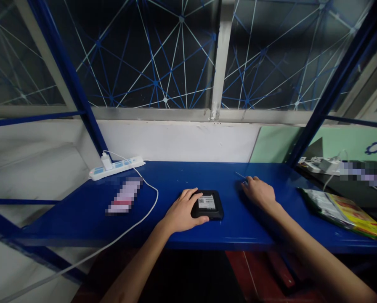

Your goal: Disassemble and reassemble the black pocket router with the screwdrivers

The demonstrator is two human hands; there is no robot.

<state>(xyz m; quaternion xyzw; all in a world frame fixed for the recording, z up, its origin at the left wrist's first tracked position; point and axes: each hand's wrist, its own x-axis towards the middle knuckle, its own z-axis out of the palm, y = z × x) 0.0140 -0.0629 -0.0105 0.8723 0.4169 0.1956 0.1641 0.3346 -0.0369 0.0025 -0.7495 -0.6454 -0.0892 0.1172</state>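
A flat black box-like device [218, 206] with a white printed label lies on the blue shelf top [163, 172]. My left hand [184, 211] rests over its left side, thumb along the near edge and fingers on the far edge. To the right, my right hand [258, 191] is closed around a thin tool [240, 174], whose narrow shaft points up and to the left, low over the shelf. Most of the tool's handle is hidden under the fingers.
A white power strip [117, 167] with a plug and white cable [155, 202] lies at the left, near a blurred phone-like object [125, 196]. A yellow and green packet [346, 212] lies at the right. Blue posts [71, 84] rise at both sides before a window.
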